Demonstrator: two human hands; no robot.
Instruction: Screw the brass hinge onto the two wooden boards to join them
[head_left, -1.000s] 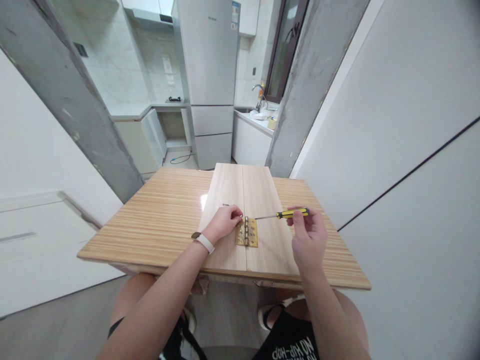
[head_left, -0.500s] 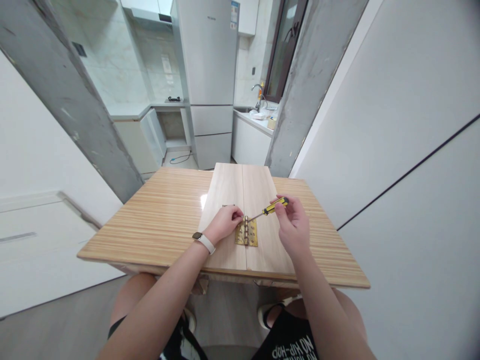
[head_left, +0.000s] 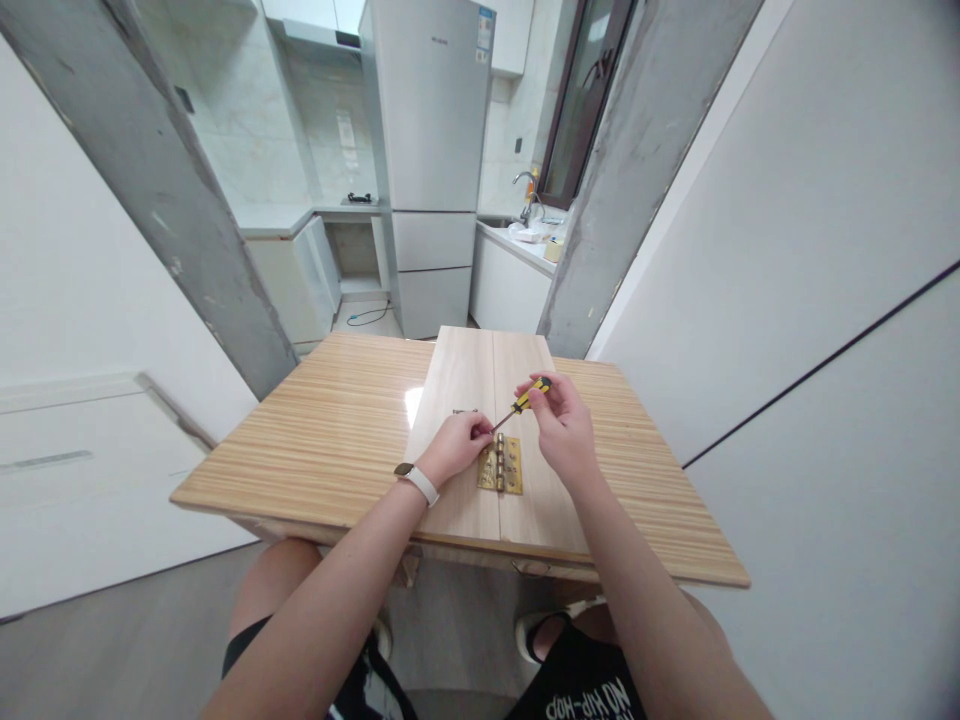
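My right hand point(head_left: 564, 425) grips a yellow-and-black screwdriver point(head_left: 532, 394) by its handle, with the shaft slanting down to the left. Its tip meets the fingertips of my left hand point(head_left: 459, 441), which are pinched on a tiny metal piece that looks like a screw, mostly hidden by the fingers. Just below lies a brass hinge point(head_left: 500, 464), opened flat across the seam between two pale wooden boards point(head_left: 457, 510). Small loose bits rest on the hinge's left leaf. Behind my left hand, small metal pieces point(head_left: 463, 411) lie on the left board.
The boards lie on a striped wooden table point(head_left: 337, 430), whose front edge is close to my knees. Farther off stand a fridge point(head_left: 435, 150) and a sink counter point(head_left: 517, 270). A white panel point(head_left: 787, 300) rises to the right of the table.
My right hand has moved left, bringing the screwdriver tip from the top of the hinge to the left fingertips. The view has shifted slightly; my left hand keeps its pinch.
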